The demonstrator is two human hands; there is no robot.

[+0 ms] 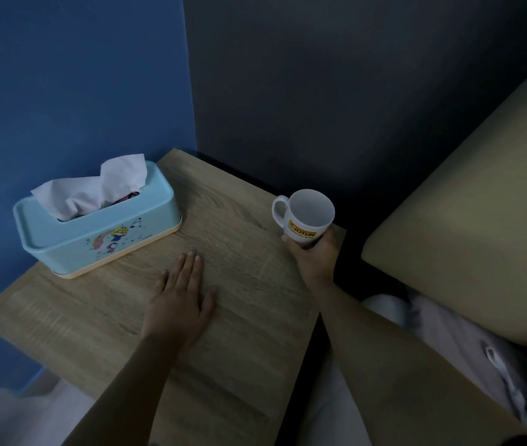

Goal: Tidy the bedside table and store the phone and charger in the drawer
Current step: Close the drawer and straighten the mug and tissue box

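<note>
While the left hand (pixel 181 300) lies flat with fingers released on the table (pixel 249 317) and the right hand (pixel 315 252) grasps the mug (pixel 307 217) at its back right corner, tidying seems under way, with phone, charger and drawer unseen, so finding them comes next

mug (pixel 304 217) base hidden by right hand (pixel 315 255), small print under its logo unreadable, bedside table (pixel 239 317) front cut off by bottom edge
</note>
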